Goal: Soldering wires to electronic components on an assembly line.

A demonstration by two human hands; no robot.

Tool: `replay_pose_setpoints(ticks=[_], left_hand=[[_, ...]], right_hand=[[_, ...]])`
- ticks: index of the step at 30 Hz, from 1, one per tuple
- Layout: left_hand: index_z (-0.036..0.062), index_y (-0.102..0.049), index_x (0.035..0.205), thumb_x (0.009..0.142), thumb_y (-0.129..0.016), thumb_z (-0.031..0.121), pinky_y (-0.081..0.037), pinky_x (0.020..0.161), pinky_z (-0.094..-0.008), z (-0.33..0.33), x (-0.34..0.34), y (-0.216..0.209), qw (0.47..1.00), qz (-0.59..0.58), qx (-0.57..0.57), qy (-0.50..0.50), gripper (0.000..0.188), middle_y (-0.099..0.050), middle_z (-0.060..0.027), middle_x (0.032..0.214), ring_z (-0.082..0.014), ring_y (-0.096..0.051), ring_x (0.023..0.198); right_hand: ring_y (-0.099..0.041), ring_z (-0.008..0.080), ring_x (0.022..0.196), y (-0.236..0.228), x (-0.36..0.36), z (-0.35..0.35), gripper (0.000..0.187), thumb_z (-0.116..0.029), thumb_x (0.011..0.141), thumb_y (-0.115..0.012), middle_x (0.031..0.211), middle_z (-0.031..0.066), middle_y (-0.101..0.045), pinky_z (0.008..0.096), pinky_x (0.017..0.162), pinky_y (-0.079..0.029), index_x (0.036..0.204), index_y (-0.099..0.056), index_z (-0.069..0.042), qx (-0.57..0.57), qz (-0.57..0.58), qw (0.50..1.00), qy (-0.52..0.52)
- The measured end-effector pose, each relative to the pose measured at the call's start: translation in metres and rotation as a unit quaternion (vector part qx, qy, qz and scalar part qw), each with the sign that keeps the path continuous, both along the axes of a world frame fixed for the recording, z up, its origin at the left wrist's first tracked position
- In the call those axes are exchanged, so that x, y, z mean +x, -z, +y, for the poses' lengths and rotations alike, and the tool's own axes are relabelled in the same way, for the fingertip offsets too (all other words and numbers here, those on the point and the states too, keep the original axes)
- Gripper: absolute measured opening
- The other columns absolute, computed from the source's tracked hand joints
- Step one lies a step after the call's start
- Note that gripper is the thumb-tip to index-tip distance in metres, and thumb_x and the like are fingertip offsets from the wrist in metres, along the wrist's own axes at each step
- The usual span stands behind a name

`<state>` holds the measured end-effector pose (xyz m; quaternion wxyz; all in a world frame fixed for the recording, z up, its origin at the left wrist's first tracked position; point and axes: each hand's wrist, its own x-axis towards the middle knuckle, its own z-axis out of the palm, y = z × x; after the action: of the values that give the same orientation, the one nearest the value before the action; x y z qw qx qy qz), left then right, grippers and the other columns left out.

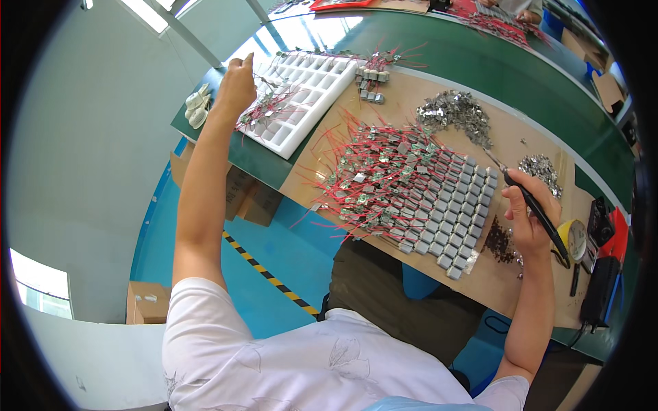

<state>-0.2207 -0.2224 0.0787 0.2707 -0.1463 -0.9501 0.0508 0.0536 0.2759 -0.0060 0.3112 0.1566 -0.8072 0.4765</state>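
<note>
My left hand (pixel 238 85) is over the far left edge of a white compartment tray (pixel 295 145). Its fingers are bent together, and whatever is between them is hidden. Clusters of small green circuit boards with red wires (pixel 264 109) lie on this tray. In my right hand (pixel 531 212) is a soldering iron (pixel 532 204) with a black handle, its metal tip pointing up and left. Left of that hand, rows of small grey rectangular blocks (pixel 452 205) cover the board. Circuit boards with red wires (pixel 377 175) are spread across the left part of these rows.
Heaps of small silver metal pieces (pixel 456 115) sit on the brown work board (pixel 404 79). Dark brown bits (pixel 499 241) lie near my right wrist. A yellow tape roll (pixel 572 238) and a black box-shaped device (pixel 600 291) stand at right. Across the table, another person's hand (pixel 528 16) shows.
</note>
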Motion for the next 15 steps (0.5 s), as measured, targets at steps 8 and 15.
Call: replay_pose_setpoints(ticks=[8,15], left_hand=[[-0.0071,-0.068,0.112,0.082,-0.063,-0.006,-0.056,0.091,-0.045,0.002,0.007,-0.01,0.997,0.062,-0.041,0.017,0.03,-0.061,-0.0278,0.122,-0.0417,-0.068,0.103],[-0.0017,-0.07,0.085,0.08,-0.059,-0.004,-0.05,0.076,-0.0516,-0.018,-0.037,0.007,0.991,0.016,-0.085,0.103,0.012,-0.066,-0.0242,0.089,-0.0435,-0.062,0.087]], right_hand=[[-0.056,0.0082,0.058,0.003,0.0,0.001,0.019,-0.007,0.097,-0.068,0.084,0.0072,-0.068,0.0214,0.048,-0.042,0.114,-0.07,0.001,0.002,0.013,1.0,-0.006],[-0.067,0.0206,0.07,0.003,0.006,0.008,0.021,-0.003,0.087,-0.073,0.088,0.011,-0.073,0.0308,0.064,-0.053,0.108,-0.074,-0.005,0.057,0.069,0.995,0.055]])
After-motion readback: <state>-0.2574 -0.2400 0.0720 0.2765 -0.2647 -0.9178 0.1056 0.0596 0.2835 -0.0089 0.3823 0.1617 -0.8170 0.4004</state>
